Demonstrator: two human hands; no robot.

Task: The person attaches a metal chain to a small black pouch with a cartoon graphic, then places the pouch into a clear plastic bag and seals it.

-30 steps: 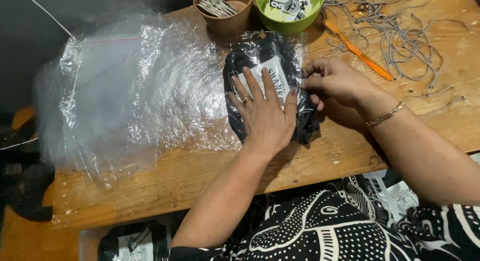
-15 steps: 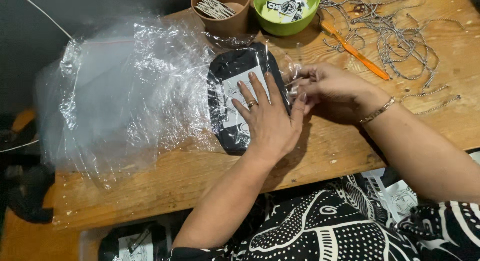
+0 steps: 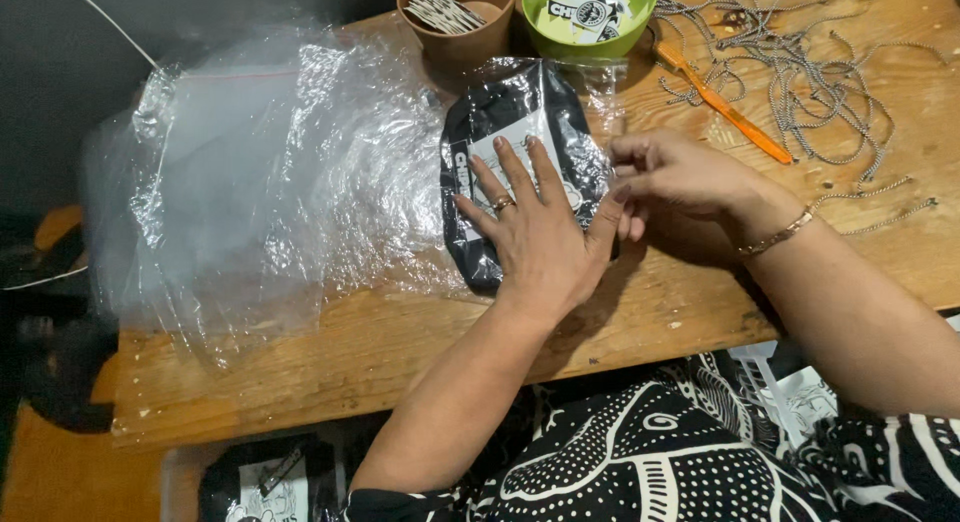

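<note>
- left hand (image 3: pixel 535 237) lies flat, fingers spread and released, pressing the black folded garment in its clear plastic bag (image 3: pixel 520 147) on the wooden table (image 3: pixel 400 352).
- right hand (image 3: pixel 670 177) pinches the bag's edge just beside the left thumb.
- step in hand, by my reading: closing the bag's flap.
- next move calls for steady pressure while the flap is smoothed flat.
</note>
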